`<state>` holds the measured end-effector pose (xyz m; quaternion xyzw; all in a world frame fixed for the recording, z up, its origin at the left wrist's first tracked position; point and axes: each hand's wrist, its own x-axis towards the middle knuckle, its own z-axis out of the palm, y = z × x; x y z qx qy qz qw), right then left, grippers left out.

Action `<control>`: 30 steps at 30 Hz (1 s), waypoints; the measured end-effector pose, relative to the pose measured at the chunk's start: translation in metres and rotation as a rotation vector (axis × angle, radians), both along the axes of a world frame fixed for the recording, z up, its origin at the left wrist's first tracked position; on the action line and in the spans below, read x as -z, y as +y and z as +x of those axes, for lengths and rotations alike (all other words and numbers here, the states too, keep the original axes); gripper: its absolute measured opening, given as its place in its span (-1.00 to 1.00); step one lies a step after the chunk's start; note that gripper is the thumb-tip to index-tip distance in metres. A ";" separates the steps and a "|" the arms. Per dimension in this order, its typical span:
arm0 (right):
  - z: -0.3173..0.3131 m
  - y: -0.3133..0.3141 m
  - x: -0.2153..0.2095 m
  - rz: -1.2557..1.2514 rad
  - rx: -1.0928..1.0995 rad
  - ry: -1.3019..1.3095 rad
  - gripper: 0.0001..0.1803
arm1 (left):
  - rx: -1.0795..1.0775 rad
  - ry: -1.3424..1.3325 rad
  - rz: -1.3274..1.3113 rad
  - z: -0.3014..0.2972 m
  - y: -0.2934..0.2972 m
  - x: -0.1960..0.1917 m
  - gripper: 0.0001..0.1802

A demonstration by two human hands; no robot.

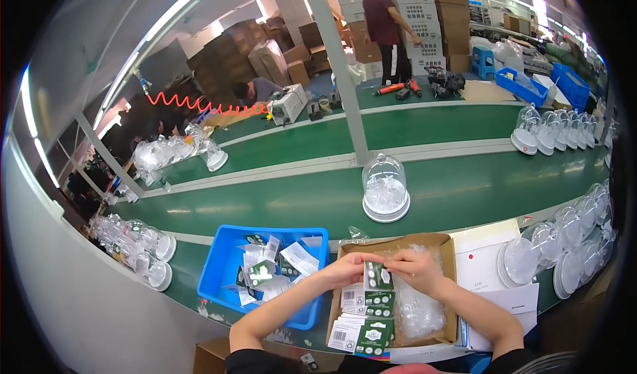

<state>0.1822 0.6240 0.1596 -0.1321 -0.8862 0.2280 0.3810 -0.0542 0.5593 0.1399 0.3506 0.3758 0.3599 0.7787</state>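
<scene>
Over a shallow cardboard box (450,248), my two hands meet at the top edge of a small green and white printed card (379,278). My left hand (350,268) pinches it from the left. My right hand (417,269) is closed at its upper right corner; whether something tiny is also between those fingertips is hidden. Below the held card, stacks of similar cards (373,335) lie in the box. A heap of clear plastic pieces (418,313) fills the box's right side. Left of it stands a blue bin (211,268) with several folded cards (261,272) inside.
A clear dome on a white base (385,191) stands on the green conveyor (292,198). More domes are at the left (156,244) and right (521,261). White cartons and papers (488,248) lie beside the box. Across the line, a person (386,25) stands near stacked boxes.
</scene>
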 end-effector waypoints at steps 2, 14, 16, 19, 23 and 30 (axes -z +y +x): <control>-0.001 0.000 0.001 -0.016 -0.013 -0.008 -0.83 | 0.045 0.066 0.034 0.003 0.002 -0.003 -0.60; -0.010 0.010 0.013 -0.162 -0.061 -0.031 -0.81 | -0.055 0.101 0.078 0.002 0.003 -0.002 -0.64; -0.009 0.009 0.010 -0.194 -0.085 -0.049 -0.80 | -0.061 0.077 0.057 0.002 0.003 -0.004 -0.65; -0.008 0.007 0.007 -0.180 -0.084 -0.047 -0.81 | -0.077 0.099 0.100 0.005 0.001 -0.008 -0.68; -0.007 -0.001 0.000 -0.144 -0.102 -0.090 -0.81 | -0.038 0.283 0.250 0.008 0.001 -0.006 -0.70; -0.007 0.003 0.004 0.022 -0.168 -0.041 -0.76 | 0.013 0.228 0.312 0.013 0.001 -0.002 -0.68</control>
